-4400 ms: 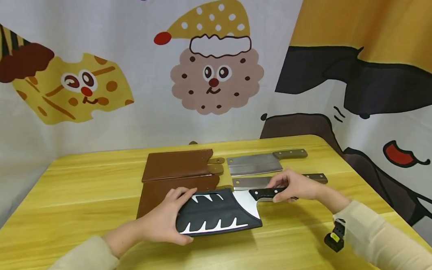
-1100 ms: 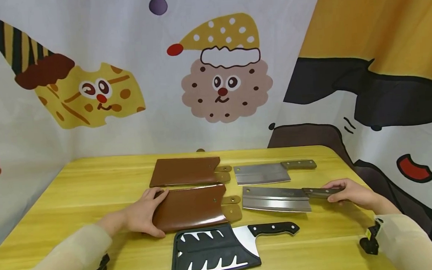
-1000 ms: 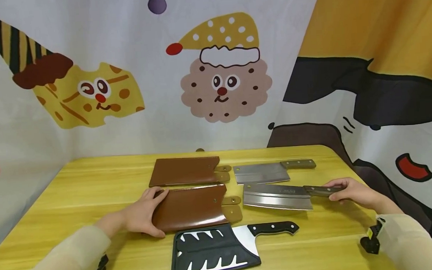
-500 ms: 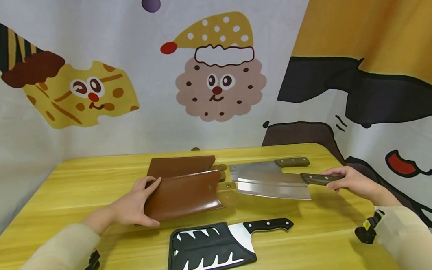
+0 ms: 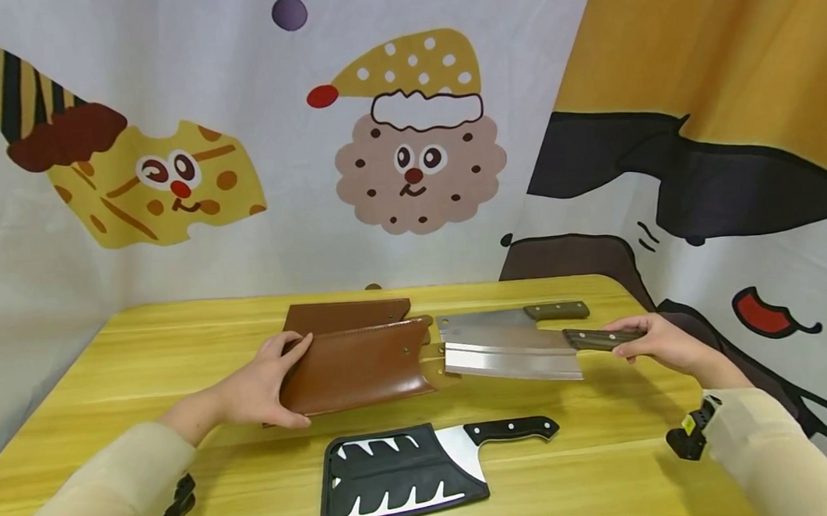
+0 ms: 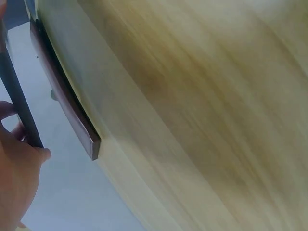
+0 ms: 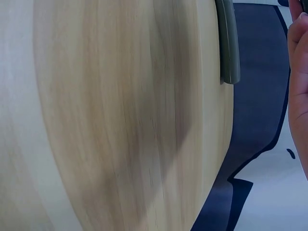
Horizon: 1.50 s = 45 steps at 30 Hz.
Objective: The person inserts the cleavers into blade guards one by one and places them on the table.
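Note:
My left hand grips the closed end of a brown leather knife sheath, raised off the table. In the left wrist view the held sheath shows edge-on as a dark strip, with fingers on both sides. My right hand holds a cleaver by its wooden handle, above the table. The cleaver's blade end is at the sheath's strap, at the open side; whether they touch I cannot tell. In the right wrist view only part of the right hand shows.
A second brown sheath lies behind the held one. Beside it lies a second cleaver, partly covered by the held blade. Nearer me on the table is a black-handled cleaver in a black blade cover.
Over the last second both hands raised the brown sheath and the wooden-handled cleaver off the table, and the two came closer together. Earlier, both hands held the black-covered cleaver, which now lies in front.

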### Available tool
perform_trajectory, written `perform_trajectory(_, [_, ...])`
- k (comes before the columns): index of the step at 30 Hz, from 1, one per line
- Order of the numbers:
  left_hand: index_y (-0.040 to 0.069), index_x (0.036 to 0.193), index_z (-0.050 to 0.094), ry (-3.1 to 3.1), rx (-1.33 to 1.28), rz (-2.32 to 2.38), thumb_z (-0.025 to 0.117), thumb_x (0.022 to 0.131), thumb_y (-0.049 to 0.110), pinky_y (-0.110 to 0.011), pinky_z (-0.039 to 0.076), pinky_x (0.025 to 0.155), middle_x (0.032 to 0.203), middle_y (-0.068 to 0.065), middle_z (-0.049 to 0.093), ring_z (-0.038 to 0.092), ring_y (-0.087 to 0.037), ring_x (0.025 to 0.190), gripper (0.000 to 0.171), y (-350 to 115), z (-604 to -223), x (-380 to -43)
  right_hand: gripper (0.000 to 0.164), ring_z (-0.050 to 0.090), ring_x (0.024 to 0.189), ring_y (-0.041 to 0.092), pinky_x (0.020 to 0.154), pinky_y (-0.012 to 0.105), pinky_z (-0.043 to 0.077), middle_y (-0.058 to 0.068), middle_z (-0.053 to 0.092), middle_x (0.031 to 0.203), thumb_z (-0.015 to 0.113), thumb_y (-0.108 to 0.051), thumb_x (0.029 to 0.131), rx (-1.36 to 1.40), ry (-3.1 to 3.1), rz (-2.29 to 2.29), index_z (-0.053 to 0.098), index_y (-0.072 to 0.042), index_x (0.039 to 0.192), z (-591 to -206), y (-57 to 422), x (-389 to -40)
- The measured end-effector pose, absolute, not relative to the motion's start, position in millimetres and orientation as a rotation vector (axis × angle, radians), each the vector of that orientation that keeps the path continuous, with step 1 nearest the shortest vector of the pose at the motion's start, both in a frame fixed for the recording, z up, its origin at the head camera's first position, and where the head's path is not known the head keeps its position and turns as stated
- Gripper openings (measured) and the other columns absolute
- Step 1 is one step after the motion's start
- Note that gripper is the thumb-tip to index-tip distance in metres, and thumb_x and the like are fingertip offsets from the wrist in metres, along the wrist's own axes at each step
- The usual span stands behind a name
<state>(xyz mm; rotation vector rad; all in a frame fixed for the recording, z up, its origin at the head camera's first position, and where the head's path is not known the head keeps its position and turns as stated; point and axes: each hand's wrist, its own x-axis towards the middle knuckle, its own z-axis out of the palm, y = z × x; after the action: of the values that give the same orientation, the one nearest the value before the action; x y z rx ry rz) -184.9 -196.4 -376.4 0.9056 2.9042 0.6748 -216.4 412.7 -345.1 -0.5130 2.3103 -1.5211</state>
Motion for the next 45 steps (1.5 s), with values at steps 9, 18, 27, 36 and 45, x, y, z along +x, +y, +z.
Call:
perform_trajectory(9, [-0.001, 0.149, 0.018, 2.905, 0.937, 0.655, 0.079, 0.063, 0.051, -0.052, 0.042, 0.092, 0.143, -0.02, 0.022, 0.026, -0.037, 0.128, 0.117, -190, -376, -189, 0.04, 0.058, 0.066, 0.008, 0.063, 0.029, 0.051, -0.015, 0.067, 0.095, 0.061, 0.0, 0.086, -0.491, 2.363, -1.415, 0.068, -0.035, 0.103, -347, 404, -224])
perform_trajectory(18, [0.0, 0.148, 0.02, 2.908, 0.949, 0.66, 0.079, 0.063, 0.05, -0.05, 0.043, 0.092, 0.142, -0.02, 0.023, 0.029, -0.036, 0.127, 0.116, -183, -374, -190, 0.036, 0.057, 0.064, 0.008, 0.063, 0.03, 0.051, -0.017, 0.065, 0.096, 0.064, -0.003, 0.084, -0.48, 2.42, -1.389, 0.068, -0.034, 0.102, -344, 391, -228])
perform_trajectory(27, [0.003, 0.149, 0.018, 2.893, 0.927, 0.658, 0.079, 0.063, 0.051, -0.051, 0.042, 0.094, 0.144, -0.017, 0.02, 0.025, -0.035, 0.13, 0.117, -174, -371, -192, 0.029, 0.057, 0.063, 0.009, 0.067, 0.03, 0.05, -0.012, 0.064, 0.091, 0.067, -0.008, 0.082, -0.486, 2.455, -1.332, 0.068, -0.025, 0.106, -344, 368, -238])
perform_trajectory(36, [0.003, 0.15, 0.018, 2.892, 0.94, 0.631, 0.079, 0.063, 0.051, -0.052, 0.041, 0.095, 0.145, -0.017, 0.022, 0.024, -0.035, 0.131, 0.116, -163, -370, -193, 0.031, 0.058, 0.064, 0.01, 0.064, 0.034, 0.053, -0.011, 0.064, 0.099, 0.07, -0.005, 0.079, -0.477, 2.402, -1.375, 0.069, -0.015, 0.108, -346, 338, -249])
perform_trajectory(45, [0.002, 0.149, 0.019, 2.894, 0.984, 0.627, 0.078, 0.064, 0.051, -0.052, 0.042, 0.093, 0.143, -0.019, 0.024, 0.025, -0.037, 0.13, 0.115, -155, -369, -195, 0.03, 0.058, 0.06, 0.01, 0.064, 0.038, 0.053, -0.006, 0.066, 0.092, 0.072, -0.006, 0.077, -0.507, 2.376, -1.412, 0.071, -0.017, 0.105, -350, 318, -254])
